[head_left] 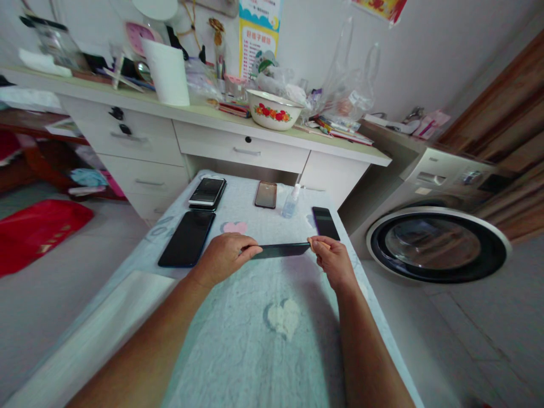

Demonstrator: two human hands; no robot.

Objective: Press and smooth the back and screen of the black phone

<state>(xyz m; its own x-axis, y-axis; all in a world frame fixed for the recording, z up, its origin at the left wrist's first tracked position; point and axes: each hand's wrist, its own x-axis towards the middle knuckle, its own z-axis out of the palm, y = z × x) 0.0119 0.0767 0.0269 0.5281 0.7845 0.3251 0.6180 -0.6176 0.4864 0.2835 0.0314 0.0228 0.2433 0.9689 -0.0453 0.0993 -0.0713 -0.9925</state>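
You hold a thin dark phone (pixel 284 249) between your two hands, its long edge turned toward you so that it shows as little more than a dark strip. Your left hand (pixel 225 255) pinches its left end between thumb and fingers, and your right hand (pixel 334 259) is closed at its right end – a bit of something orange shows at those fingers, too small to make out. The phone is over the middle of the table (pixel 250 345), which has a pale cloth with heart shapes; whether its lower edge touches the cloth, you cannot tell from here. Just beyond your left hand, a large black phone (pixel 187 239) lies flat, and past it a white-edged phone (pixel 208 191) rests on top of another dark, flat thing. Farther back lies a brown-edged phone case (pixel 266 194), with a clear spray bottle (pixel 291 203) standing near its right side. A smaller dark phone (pixel 325 223) lies beyond your right hand, near the table's right edge. Behind the table runs a white counter (pixel 238 148) with drawers, holding a flowered bowl (pixel 274 110) and a white paper roll (pixel 168 73) – and a washing machine (pixel 429 226) stands to the right.
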